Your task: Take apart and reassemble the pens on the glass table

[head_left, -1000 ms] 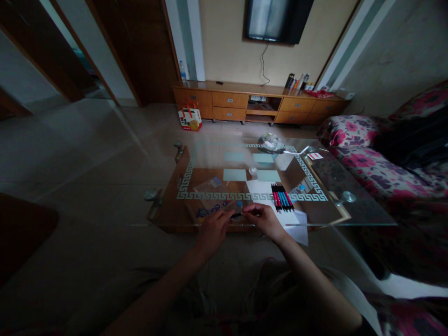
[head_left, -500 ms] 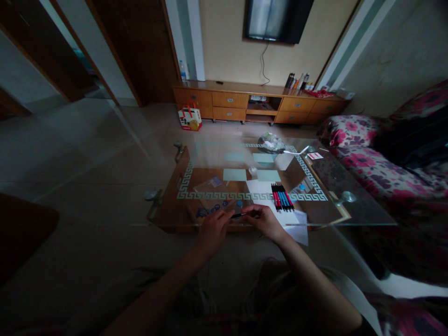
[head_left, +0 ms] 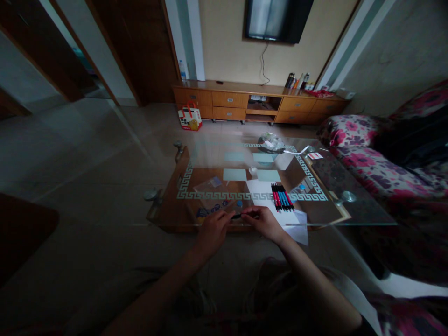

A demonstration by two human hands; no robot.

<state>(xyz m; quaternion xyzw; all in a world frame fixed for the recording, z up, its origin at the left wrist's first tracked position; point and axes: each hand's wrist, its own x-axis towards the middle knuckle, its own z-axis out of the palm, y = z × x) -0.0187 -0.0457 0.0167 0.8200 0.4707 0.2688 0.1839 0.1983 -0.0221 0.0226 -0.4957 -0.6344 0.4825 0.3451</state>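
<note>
Between my two hands, near the front edge of the glass table [head_left: 206, 158], is a thin black pen [head_left: 236, 216]. My left hand [head_left: 215, 227] pinches one end of it, and my right hand [head_left: 261, 221] grips the other with curled fingers. Its tip and details are too small and dark to make out. Just right of my right hand, several pens [head_left: 283, 197] with red, blue and black bodies lie side by side in a row. They rest on white paper sheets [head_left: 261, 190], one of which reaches past the table's front edge.
A clear plastic bag [head_left: 271, 142] sits at the table's far side, with a small card [head_left: 315, 156] to its right. Under the glass lie a bottle with a blue cap [head_left: 239, 204] and packets. A floral sofa [head_left: 364, 161] stands on the right, a low cabinet [head_left: 229, 99] beyond.
Both hands stay nearly in place with the pen between them. The right fingers shift very slightly; the row of pens is unmoved.
</note>
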